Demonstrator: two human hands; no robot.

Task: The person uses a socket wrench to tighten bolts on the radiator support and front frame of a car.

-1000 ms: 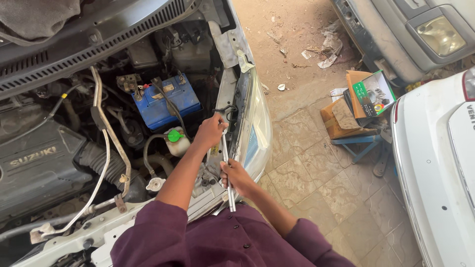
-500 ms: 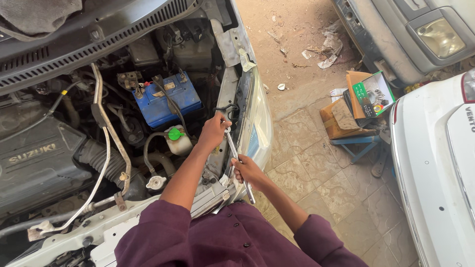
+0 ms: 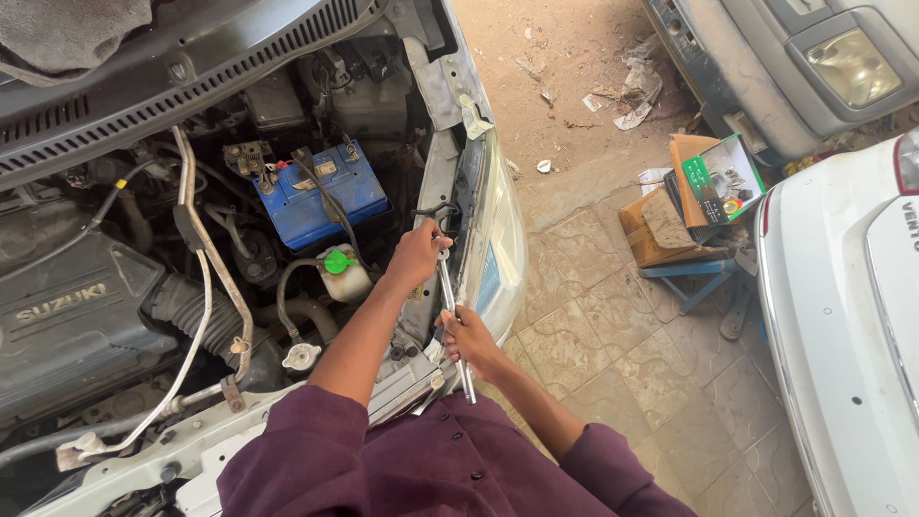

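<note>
Item: open engine bay of a white car, seen from above by a person in a maroon shirt.

1. Long metal wrench [image 3: 453, 321]: slender, bright steel, held nearly upright in the view, its upper end at the inner edge of the headlight corner, its lower end over the front panel. Both hands are on it, one high, one low, a placing that suits steadying the head while the shaft is levered.
2. Left hand [image 3: 418, 254]: grip closed around the top of the wrench, pressed against the bodywork beside the headlight [image 3: 498, 251]. The fastener under it is hidden by the fingers; probably a bolt on the lamp mounting, though that cannot be told.
3. Right hand [image 3: 466, 332]: grip closed on the lower shaft, knuckles outward, forearm running back to the body.
4. Blue battery [image 3: 321, 191]: just left of the left hand, cables laid across its top.
5. Reservoir with green cap [image 3: 337, 262]: beside the left forearm, below the battery.
6. Stack of cardboard boxes [image 3: 691, 206]: on a small blue stool (well apart, on the tiled floor), between this car and another white car [image 3: 852, 354].
</note>
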